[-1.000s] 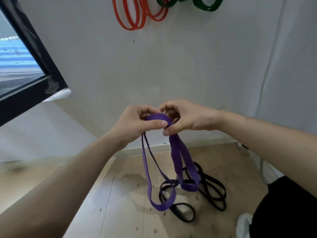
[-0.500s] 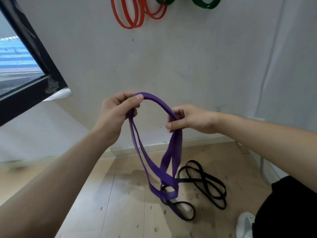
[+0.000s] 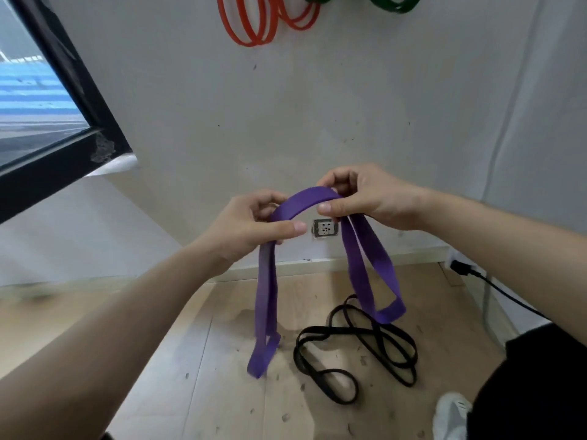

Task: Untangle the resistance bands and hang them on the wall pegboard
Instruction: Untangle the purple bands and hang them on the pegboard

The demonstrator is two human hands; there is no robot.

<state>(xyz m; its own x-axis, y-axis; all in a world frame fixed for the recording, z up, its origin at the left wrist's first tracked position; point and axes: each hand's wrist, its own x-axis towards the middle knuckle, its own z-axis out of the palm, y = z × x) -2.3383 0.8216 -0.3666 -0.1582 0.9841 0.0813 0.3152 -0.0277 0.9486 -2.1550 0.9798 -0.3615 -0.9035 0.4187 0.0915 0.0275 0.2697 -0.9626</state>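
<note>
I hold a purple resistance band (image 3: pixel 309 200) at chest height in front of the wall. My left hand (image 3: pixel 251 227) grips its left part and my right hand (image 3: pixel 365 198) pinches its right part, with a short arch of band between them. One folded loop hangs from each hand, clear of the floor. A black band (image 3: pixel 359 347) lies tangled in loops on the wooden floor below. High on the wall hang orange bands (image 3: pixel 254 23) and green bands (image 3: pixel 394 3), their tops cut off by the frame.
A black-framed window (image 3: pixel 63 100) stands at the left. A wall socket (image 3: pixel 324 228) sits low on the wall behind the band. A black cable (image 3: pixel 495 284) runs from a plug at the right. My white shoe (image 3: pixel 451 417) is at the bottom right.
My hands have drawn level, the left lower and the right higher. The purple band, which hung as one bunch, now hangs in two separate loops, one from each hand.
</note>
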